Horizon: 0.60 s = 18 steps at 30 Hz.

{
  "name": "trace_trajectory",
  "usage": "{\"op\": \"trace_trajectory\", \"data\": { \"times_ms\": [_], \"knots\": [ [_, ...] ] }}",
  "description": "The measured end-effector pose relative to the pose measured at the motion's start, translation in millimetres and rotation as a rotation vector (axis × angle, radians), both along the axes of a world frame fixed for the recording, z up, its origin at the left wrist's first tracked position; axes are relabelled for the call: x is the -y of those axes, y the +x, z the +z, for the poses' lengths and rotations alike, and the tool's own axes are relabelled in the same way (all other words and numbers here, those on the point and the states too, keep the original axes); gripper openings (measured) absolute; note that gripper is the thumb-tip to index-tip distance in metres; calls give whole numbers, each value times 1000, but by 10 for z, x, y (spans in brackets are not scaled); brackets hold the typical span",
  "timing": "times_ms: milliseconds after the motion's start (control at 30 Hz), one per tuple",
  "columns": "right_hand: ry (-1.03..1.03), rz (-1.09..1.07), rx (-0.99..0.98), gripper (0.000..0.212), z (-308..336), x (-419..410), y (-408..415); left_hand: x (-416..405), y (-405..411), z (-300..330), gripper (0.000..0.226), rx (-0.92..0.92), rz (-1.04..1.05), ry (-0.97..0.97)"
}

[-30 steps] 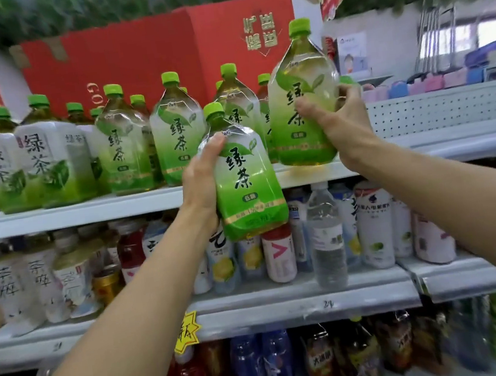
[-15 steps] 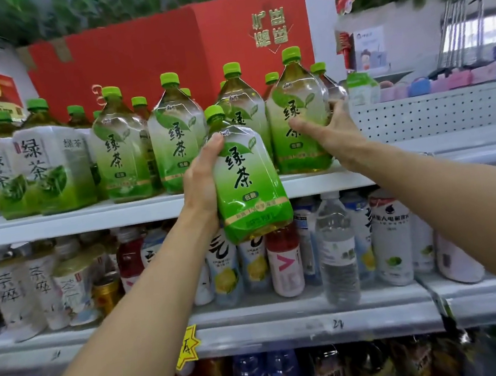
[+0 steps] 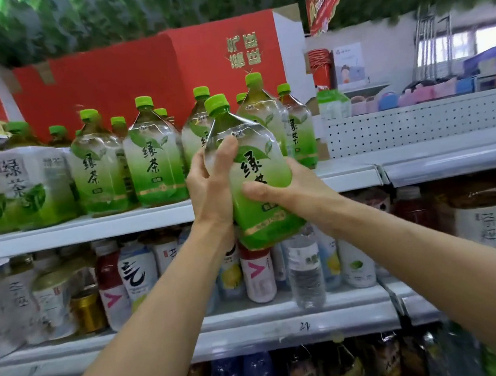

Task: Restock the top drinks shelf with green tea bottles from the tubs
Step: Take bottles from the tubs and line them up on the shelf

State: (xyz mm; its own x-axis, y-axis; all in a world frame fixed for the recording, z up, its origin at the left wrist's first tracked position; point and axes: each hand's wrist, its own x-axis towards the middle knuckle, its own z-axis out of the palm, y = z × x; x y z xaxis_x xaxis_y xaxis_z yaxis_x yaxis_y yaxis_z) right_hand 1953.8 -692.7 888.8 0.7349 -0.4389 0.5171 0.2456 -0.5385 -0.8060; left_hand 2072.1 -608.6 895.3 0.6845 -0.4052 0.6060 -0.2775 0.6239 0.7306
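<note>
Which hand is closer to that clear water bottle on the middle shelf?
Right. The right hand grips the held green tea bottle just above the clear water bottle; the left hand holds it further left.

The right hand (image 3: 284,190) has let go of the bottle it put on the top shelf (image 3: 347,173). It has come across to the green tea bottle (image 3: 256,187) in the left hand (image 3: 209,189). Now both hands hold that one bottle. The bottle has gone up higher and leans a bit to the left.
</note>
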Motion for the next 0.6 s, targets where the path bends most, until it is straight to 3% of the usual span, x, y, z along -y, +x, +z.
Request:
{"op": "trace_trajectory", "data": {
  "times_ms": [100,200,267,333,367,467,600],
  "knots": [
    [50,-16,92,71,107,167,-237,171,-262,140,124,89,-16,11],
    [82,-108,202,67,142,392,-417,389,-378,315,113,273,-60,85],
    [110,-213,274,63,168,597,-471,564,-362,359,98,346,142,124],
    [141,-305,350,68,224,832,-516,710,-257,317,70,553,509,204],
    [157,-329,381,73,265,968,-532,777,-171,271,69,695,689,284],
    [195,-368,404,83,379,1310,-548,986,150,103,96,1032,959,491],
    [156,-397,312,76,491,1713,-488,1174,264,12,114,1088,1047,534]
  ]
}}
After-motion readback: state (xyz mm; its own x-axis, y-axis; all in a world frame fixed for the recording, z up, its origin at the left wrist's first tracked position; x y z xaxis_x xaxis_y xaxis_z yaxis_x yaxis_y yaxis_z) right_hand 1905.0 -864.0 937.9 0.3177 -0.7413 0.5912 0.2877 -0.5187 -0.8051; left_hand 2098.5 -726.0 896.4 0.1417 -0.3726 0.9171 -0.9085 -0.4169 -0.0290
